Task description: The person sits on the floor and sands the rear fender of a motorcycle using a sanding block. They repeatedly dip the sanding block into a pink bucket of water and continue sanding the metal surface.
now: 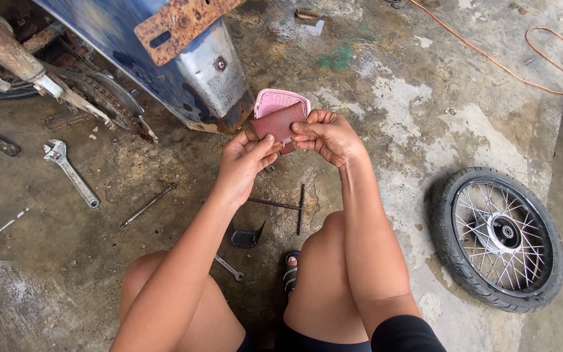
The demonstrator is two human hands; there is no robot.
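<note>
Left hand (245,160) and right hand (328,135) both pinched on a reddish-brown sandpaper sheet (279,123) against a pink plastic block (280,101), over stained concrete floor (399,104), adjustable steel wrench (70,173) near left edge, spoked motorcycle wheel (498,238) at right edge.

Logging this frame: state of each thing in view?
Left hand: pinching sandpaper sheet.
Right hand: gripping the sheet's other edge.
Sandpaper sheet: held up, wrapped over pink pad.
Pink pad: behind sheet, top showing.
Spoked wheel: off, flat on floor.
Adjustable wrench: lying on floor.
T-handle wrench: lying on floor.
</note>
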